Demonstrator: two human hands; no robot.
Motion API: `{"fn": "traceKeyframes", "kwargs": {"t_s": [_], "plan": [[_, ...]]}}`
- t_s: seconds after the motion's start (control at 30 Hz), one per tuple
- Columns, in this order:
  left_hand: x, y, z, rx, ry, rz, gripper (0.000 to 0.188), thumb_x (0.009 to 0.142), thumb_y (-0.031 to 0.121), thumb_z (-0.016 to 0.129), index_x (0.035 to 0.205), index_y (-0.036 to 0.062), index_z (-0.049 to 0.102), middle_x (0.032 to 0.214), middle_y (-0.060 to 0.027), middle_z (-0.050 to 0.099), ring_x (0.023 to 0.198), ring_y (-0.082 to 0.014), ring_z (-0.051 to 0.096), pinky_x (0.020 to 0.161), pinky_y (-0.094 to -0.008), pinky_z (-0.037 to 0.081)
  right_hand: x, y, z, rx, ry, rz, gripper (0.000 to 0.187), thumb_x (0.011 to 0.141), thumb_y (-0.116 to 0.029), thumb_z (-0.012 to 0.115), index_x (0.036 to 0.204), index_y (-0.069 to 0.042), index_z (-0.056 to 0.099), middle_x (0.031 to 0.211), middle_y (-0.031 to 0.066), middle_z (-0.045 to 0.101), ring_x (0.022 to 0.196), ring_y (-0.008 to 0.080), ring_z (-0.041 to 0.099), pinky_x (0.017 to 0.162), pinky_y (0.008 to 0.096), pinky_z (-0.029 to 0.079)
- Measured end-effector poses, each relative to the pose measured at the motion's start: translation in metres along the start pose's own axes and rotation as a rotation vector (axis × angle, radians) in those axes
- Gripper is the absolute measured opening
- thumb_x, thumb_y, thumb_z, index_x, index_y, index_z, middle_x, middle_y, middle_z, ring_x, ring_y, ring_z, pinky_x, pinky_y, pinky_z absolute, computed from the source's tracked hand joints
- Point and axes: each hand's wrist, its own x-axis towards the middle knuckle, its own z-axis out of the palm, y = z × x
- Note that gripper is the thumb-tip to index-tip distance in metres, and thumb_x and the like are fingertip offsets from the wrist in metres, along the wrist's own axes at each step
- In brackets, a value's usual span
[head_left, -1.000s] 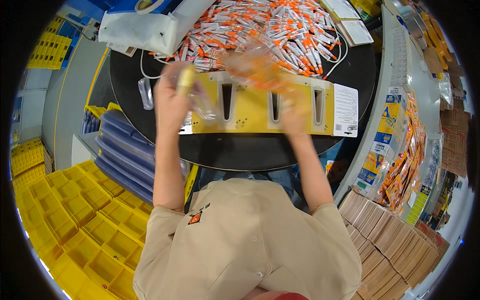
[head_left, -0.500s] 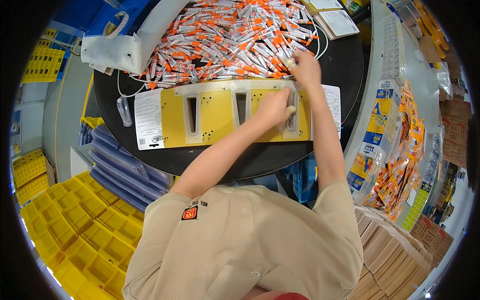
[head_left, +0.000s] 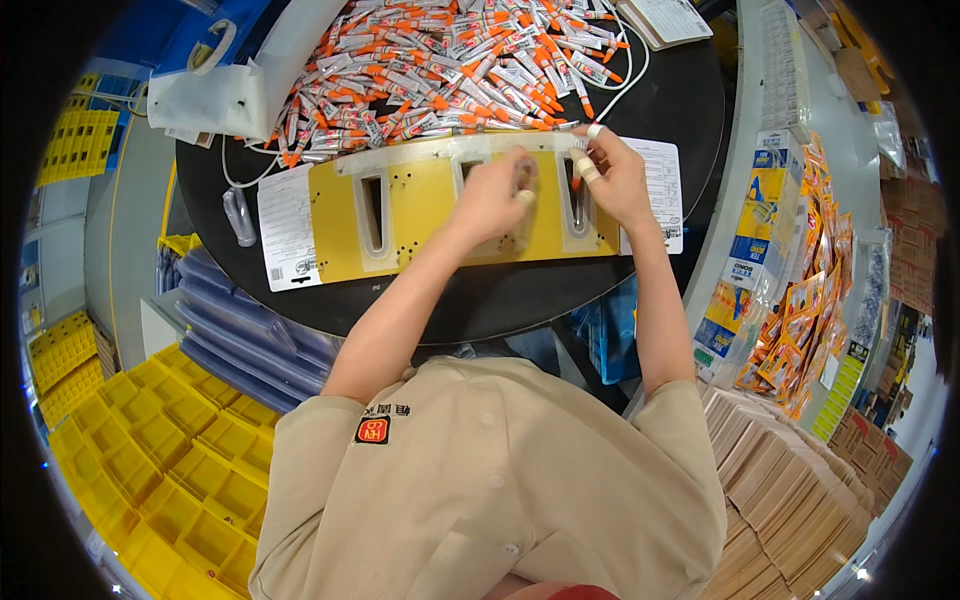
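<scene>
In the head view, a yellow board (head_left: 425, 215) with three long slots lies on the round black counter (head_left: 440, 318), just in front of a big pile of small tubes (head_left: 450, 70) with orange caps; white printed cards (head_left: 285, 225) stick out at both its ends. The right hand (head_left: 615, 175), with pale finger covers, bends its fingers close together over the upper end of the right slot (head_left: 577, 229), where a small orange tip (head_left: 576, 184) shows inside. I cannot tell if the fingers grip it. The left hand (head_left: 492, 200) is half closed above the board near the middle slot (head_left: 463, 171); it is blurred, and maybe it has something clear in it, but I cannot tell surely. Another clear plastic piece (head_left: 238, 218) lies on the counter, to the left of the cards. In my judgement, the step in hand is to place a tube into the right slot. The next move seems to call for seating it straight, with a light touch, without shifting the board.
</scene>
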Motion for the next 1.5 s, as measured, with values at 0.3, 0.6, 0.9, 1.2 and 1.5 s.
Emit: {"fn": "traceKeyframes", "kwargs": {"t_s": [0.3,0.6,0.9,1.2,1.5], "plan": [[-0.019,-0.027,-0.032,0.412,0.189,-0.093,0.040,0.074,0.031,0.077,0.088,0.0011,0.054,0.074,-0.0163,0.065,0.073,-0.0365,0.064,0.066,-0.0433,0.050,0.087,0.006,0.086,-0.287,0.155,-0.145,0.023,0.084,-0.026,0.067,0.094,-0.005,0.068,0.089,0.0144,0.063,0.080,0.0312,0.062,0.071,0.0403,0.049],[-0.072,-0.065,-0.077,-0.277,0.205,-0.131,0.030,0.084,0.023,0.068,0.099,0.0014,0.055,0.076,-0.0172,0.063,0.067,-0.0291,0.065,0.065,-0.0381,0.051,0.107,-0.039,0.081,-0.368,-0.110,-0.124,0.022,0.090,-0.027,0.061,0.092,-0.006,0.066,0.088,0.0129,0.068,0.082,0.0318,0.061,0.074,0.0399,0.048],[-0.071,-0.090,-0.129,0.547,0.217,-0.226,0.044,0.079,0.044,0.070,0.093,0.0055,0.056,0.074,-0.0119,0.064,0.073,-0.0337,0.063,0.063,-0.0424,0.047,0.039,-0.068,0.077,-0.594,-0.492,-0.321,0.055,0.065,-0.033,0.082,0.111,-0.012,0.060,0.101,0.0097,0.058,0.100,0.0306,0.054,0.086,0.0419,0.045],[-0.057,-0.091,-0.156,0.439,0.347,-0.189,0.026,0.083,0.029,0.066,0.097,0.0076,0.059,0.084,-0.0107,0.064,0.078,-0.0278,0.064,0.065,-0.0391,0.049,0.007,-0.029,0.049,-0.316,-0.114,-0.319,0.043,0.076,-0.022,0.075,0.115,-0.010,0.062,0.123,0.0083,0.054,0.116,0.0295,0.046,0.100,0.0402,0.037],[0.032,-0.094,-0.184,0.962,0.168,-0.029,0.029,0.084,0.020,0.063,0.113,0.0159,0.063,0.109,-0.0053,0.058,0.088,-0.0261,0.065,0.075,-0.0396,0.052,-0.052,0.110,-0.072,-0.855,0.158,0.663,0.064,0.093,-0.049,0.050,0.135,-0.001,0.046,0.129,0.0224,0.053,0.127,0.0391,0.042,0.107,0.0486,0.029]]}}
